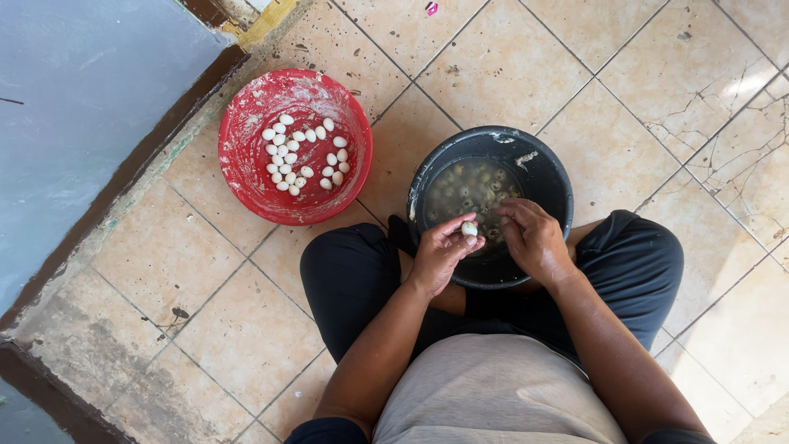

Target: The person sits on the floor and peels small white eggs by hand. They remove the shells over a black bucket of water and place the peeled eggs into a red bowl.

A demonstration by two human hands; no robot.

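Red bowl (246,177) well left of my hands, on tiled floor (205,312), holds peeled white eggs (300,152) apart from rest. My left hand (440,255) pinches small egg (469,229); right hand (534,240) fingers curled beside it, grip unclear. Both over black bucket (542,168) between knees, probably so shell falls in water.

Home floor, likely a back porch or kitchen-yard area of a house. Worn, cracked beige floor tiles (526,74) with stains, a blue painted wall (82,107) with a brown base strip. Person sits cross-legged on the floor beside a red plastic basin (246,177) and a black bucket (542,160), household food prep.
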